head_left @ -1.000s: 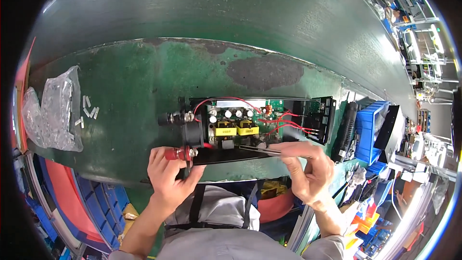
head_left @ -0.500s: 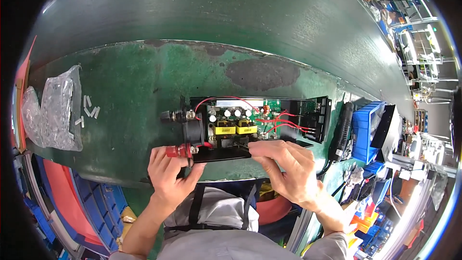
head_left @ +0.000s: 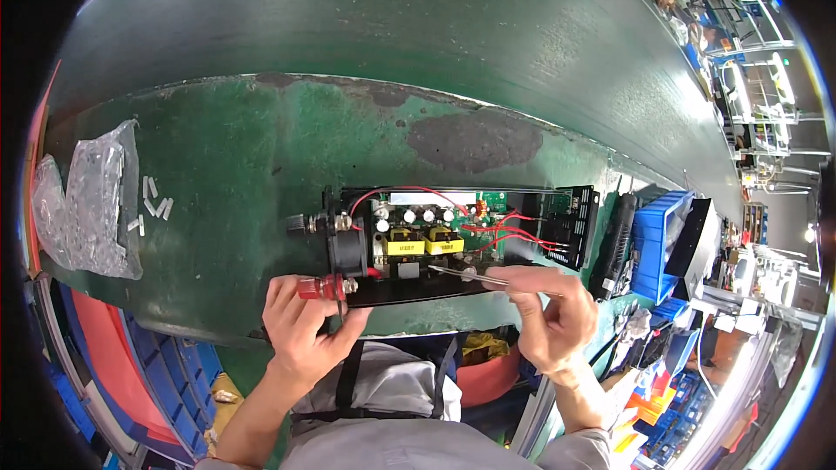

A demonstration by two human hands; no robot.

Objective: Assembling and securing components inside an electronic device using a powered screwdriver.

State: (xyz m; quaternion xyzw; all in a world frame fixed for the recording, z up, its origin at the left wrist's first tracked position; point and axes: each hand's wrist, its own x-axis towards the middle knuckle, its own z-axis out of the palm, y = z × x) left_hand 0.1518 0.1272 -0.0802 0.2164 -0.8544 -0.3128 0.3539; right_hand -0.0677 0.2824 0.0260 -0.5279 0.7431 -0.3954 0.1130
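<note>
An opened power inverter [head_left: 509, 196] lies on the bench in front of me, its black metal case showing a green circuit board, two yellow transformers [head_left: 406, 246] and red wires. At its left end are a fan [head_left: 351, 252], a black terminal post [head_left: 302, 223] and a red terminal post [head_left: 315, 288]. My left hand [head_left: 305, 331] is closed around the case's near left corner, by the red post. In my right hand [head_left: 557, 313] slim metal tweezers [head_left: 488, 279] are pinched. Their tip points left, over the near side of the case, by a small grey block [head_left: 407, 270].
Far left lies a clear plastic bag [head_left: 91, 204] of small parts, with several loose clear pieces [head_left: 157, 207] beside it. To the right stand a black slotted part [head_left: 619, 244] and a blue bin [head_left: 657, 244]. A conveyor belt [head_left: 392, 17] runs beyond the bench. Another person is far right.
My right hand has drawn back to the right from the inverter's near side, and the tweezers now show plainly. My left hand stays at the same corner.
</note>
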